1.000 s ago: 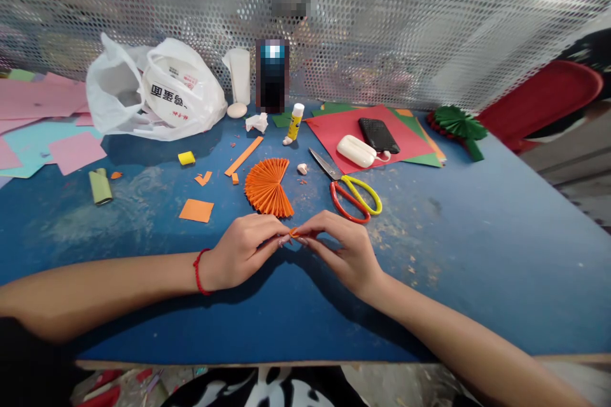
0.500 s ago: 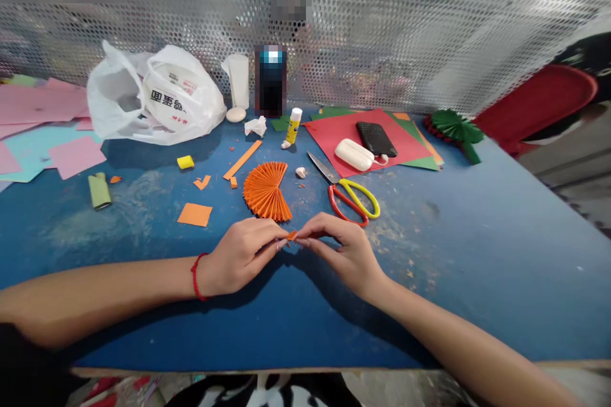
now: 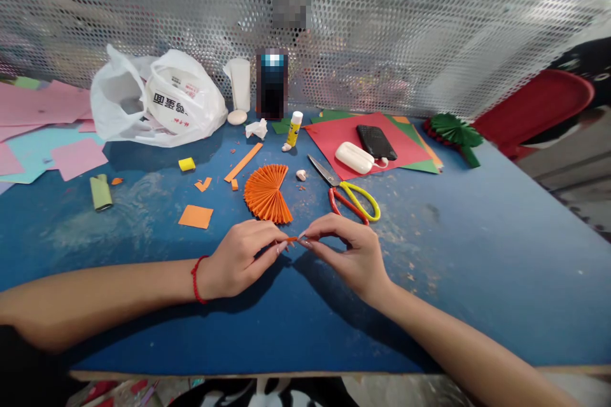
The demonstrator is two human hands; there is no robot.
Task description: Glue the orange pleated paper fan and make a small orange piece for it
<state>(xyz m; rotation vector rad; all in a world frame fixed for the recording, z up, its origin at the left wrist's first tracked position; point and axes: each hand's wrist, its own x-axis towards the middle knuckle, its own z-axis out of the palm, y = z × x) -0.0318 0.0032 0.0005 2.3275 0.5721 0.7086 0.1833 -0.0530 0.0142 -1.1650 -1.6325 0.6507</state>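
Note:
Between my fingertips is a small orange paper piece (image 3: 292, 239), mostly covered by the fingers. My left hand (image 3: 245, 257), with a red cord at the wrist, pinches its left end. The fingers of my right hand (image 3: 346, 254) are closed in a pinch at its right end. Just beyond my hands lies a pleated orange paper fan (image 3: 266, 194), opened into most of a circle. Scissors (image 3: 341, 187) with one red and one yellow handle rest beyond my right hand. An orange paper rectangle (image 3: 195, 216) and an orange strip (image 3: 243, 162) lie to the left of the fan.
A glue stick (image 3: 294, 129) stands upright near a dark pixelated object (image 3: 272, 86). A white plastic bag (image 3: 160, 98) is at the back left, by pink sheets (image 3: 42, 102). Red paper (image 3: 329, 140) carries a black phone-like item (image 3: 377, 142) and a white case (image 3: 354, 157).
The orange piece now shows as a thinner sliver between my fingertips. My right fingertips have shifted slightly to the right. The view has tilted a little; the things on the table stay put.

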